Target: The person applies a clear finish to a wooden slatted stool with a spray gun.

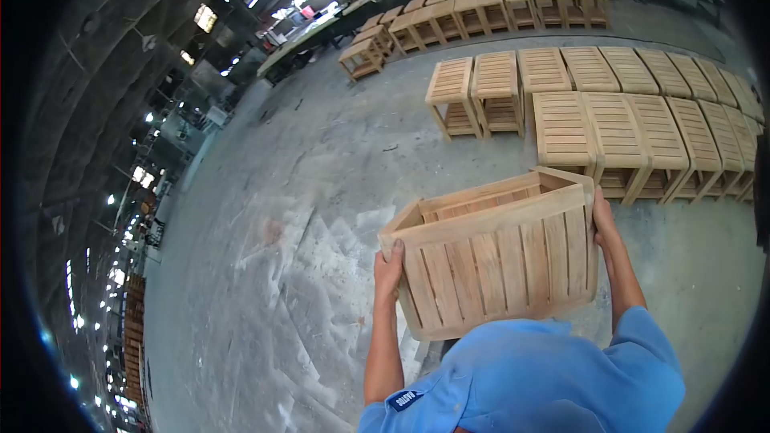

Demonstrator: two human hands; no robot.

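Note:
A light wooden slatted stool (497, 269) is held up in front of my body, tipped so that its slatted top faces me. Its frame and a second row of slats point away, toward the floor ahead. My left hand (389, 273) is closed around the stool's left end, with the thumb on the near edge. At the opposite end, my right hand (602, 218) grips the right side, its fingers partly hidden behind the wood. The lower edge of the stool is close to my blue shirt (529, 377).
Rows of similar slatted stools (622, 140) stand close together on the right. Another row (449, 20) lines the back, near a long bench (305, 44). Grey concrete floor (265, 216) with pale dusty patches stretches ahead and left. Stacked wooden pieces (134, 329) are at far left.

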